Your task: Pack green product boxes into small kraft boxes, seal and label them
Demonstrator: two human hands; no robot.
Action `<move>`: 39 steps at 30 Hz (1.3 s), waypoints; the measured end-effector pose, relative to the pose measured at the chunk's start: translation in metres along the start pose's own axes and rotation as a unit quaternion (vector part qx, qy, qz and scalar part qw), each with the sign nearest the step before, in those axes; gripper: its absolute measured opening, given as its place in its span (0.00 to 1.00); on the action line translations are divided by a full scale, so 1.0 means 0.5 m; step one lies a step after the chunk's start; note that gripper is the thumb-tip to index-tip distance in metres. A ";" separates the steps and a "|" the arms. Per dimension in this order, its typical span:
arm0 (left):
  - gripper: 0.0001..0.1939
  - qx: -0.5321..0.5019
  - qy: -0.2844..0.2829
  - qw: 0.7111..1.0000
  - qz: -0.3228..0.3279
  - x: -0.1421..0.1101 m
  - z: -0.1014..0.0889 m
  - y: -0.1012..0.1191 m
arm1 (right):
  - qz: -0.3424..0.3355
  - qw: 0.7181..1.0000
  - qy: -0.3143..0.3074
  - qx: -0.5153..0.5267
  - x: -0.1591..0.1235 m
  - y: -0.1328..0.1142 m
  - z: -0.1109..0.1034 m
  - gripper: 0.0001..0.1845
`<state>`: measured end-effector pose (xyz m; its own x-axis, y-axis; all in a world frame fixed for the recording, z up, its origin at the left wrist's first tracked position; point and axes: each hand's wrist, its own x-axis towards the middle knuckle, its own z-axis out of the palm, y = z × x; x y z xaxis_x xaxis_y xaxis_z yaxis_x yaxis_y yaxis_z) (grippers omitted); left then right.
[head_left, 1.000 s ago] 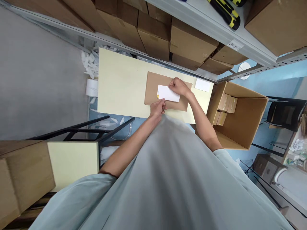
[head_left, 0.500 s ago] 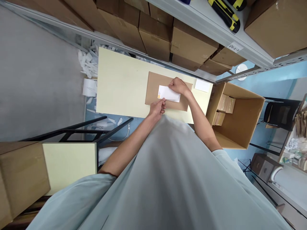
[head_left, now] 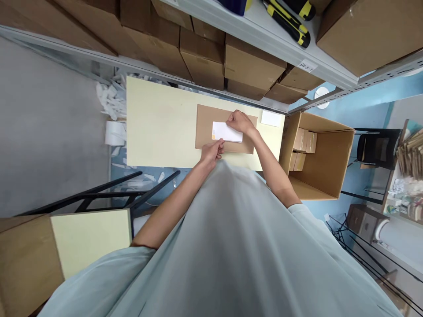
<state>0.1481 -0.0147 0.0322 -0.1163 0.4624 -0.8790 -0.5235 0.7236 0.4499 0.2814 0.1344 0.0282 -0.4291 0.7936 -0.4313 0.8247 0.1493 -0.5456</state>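
A flat brown cardboard piece (head_left: 203, 127) lies on the pale yellow table (head_left: 158, 127). Over it is a white card (head_left: 226, 131) with a small yellow-orange mark at its left end. My left hand (head_left: 211, 152) pinches the card's near edge between thumb and finger, the other fingers curled. At the far right edge, my right hand (head_left: 240, 121) is closed on the card, its fingertips partly hidden. Whether the card touches the cardboard all along, I cannot tell.
Another white paper (head_left: 271, 118) lies at the table's right end. An open carton (head_left: 325, 163) with small boxes inside stands to the right. Above runs a shelf (head_left: 274, 37) with yellow-black cutters (head_left: 291, 24). A side table (head_left: 92, 233) holds a big box (head_left: 28, 259).
The view has shifted, so the table and shelf sit slightly further left and lower in the picture. Both hands keep their hold on the white card, which has hardly moved on the cardboard.
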 end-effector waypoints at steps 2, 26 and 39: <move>0.09 0.017 -0.009 1.000 -0.003 -0.002 -0.003 0.003 | 0.031 0.999 -0.020 0.002 -0.005 -0.005 -0.001 0.11; 0.41 0.561 -0.090 0.688 0.452 0.067 -0.090 0.036 | 0.097 0.976 0.099 -0.168 -0.232 0.010 0.127 0.36; 0.40 0.584 -0.129 0.661 0.452 0.068 -0.046 0.043 | 0.115 0.973 0.113 -0.167 -0.220 0.001 0.115 0.35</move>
<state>0.1135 0.0049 0.0086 0.2904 0.9401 -0.1788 0.6895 -0.0760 0.7203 0.3080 0.0132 0.0339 -0.1591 0.9326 -0.3241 0.9791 0.1070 -0.1727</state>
